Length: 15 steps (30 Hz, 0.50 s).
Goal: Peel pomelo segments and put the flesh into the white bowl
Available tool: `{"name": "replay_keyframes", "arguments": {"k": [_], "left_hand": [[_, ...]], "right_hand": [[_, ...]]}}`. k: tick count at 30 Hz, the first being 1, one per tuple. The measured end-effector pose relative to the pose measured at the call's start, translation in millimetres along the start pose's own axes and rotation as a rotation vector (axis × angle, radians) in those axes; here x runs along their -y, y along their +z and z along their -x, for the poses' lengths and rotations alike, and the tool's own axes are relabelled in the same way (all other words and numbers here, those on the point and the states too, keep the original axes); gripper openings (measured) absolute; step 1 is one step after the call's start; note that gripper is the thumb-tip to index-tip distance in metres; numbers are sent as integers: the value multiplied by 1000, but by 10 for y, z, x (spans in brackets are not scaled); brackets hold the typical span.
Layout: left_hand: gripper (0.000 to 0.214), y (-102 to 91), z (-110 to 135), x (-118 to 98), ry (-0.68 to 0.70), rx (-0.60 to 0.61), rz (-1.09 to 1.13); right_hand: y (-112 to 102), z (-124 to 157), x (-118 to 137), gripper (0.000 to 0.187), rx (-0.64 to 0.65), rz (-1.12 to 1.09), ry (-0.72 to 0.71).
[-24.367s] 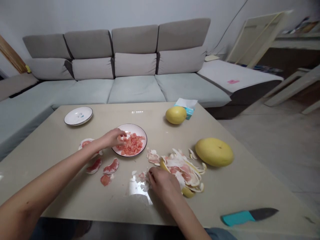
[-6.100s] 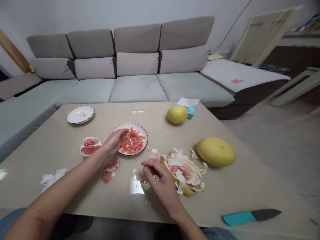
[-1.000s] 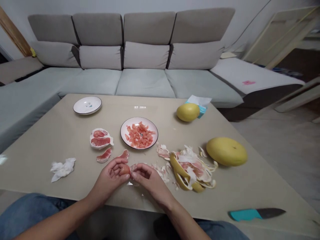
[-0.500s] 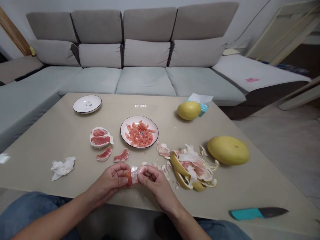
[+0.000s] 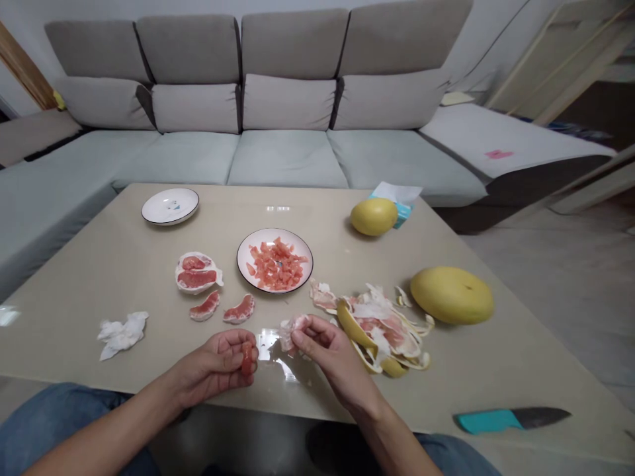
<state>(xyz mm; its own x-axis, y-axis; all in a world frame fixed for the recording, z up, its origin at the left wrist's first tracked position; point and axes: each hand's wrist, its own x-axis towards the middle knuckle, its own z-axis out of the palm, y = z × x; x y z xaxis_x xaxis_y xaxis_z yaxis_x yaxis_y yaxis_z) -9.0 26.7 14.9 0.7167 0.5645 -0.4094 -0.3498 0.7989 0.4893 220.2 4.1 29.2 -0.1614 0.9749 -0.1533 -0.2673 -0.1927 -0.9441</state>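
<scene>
Near the front edge of the table, my left hand (image 5: 223, 362) is closed on a piece of peeled red pomelo flesh (image 5: 247, 359). My right hand (image 5: 325, 344) pinches a whitish strip of pomelo membrane (image 5: 290, 332), apart from the flesh. Beyond the hands stands a plate (image 5: 241, 271) bearing many small bits of red pulp (image 5: 278, 264). Left of it lie two loose pomelo segments, one (image 5: 240, 309) nearer the plate and another (image 5: 205, 307), beside a larger partly peeled chunk (image 5: 198, 273). A heap of yellow peel and pith (image 5: 381, 330) lies right of my right hand.
Two whole pomelos, one (image 5: 451, 295) at the right and one (image 5: 374, 217) farther back by a blue tissue pack (image 5: 403, 210). A knife (image 5: 510, 419) with a teal handle lies front right. A second plate (image 5: 171, 206) and a crumpled tissue (image 5: 123, 334) are on the left.
My hands have moved apart. The membrane has come away from the flesh and goes right with my right hand, while the flesh stays in my left hand, slightly farther left.
</scene>
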Motion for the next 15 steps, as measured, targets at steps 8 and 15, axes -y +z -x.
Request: {"name": "replay_keyframes", "arguments": {"k": [8, 15], "left_hand": [[16, 113, -12, -6, 79, -28, -127], [23, 145, -6, 103, 112, -149, -417]], "right_hand": [[150, 0, -177, 28, 34, -197, 130], [210, -6, -240, 22, -12, -169, 94]]}}
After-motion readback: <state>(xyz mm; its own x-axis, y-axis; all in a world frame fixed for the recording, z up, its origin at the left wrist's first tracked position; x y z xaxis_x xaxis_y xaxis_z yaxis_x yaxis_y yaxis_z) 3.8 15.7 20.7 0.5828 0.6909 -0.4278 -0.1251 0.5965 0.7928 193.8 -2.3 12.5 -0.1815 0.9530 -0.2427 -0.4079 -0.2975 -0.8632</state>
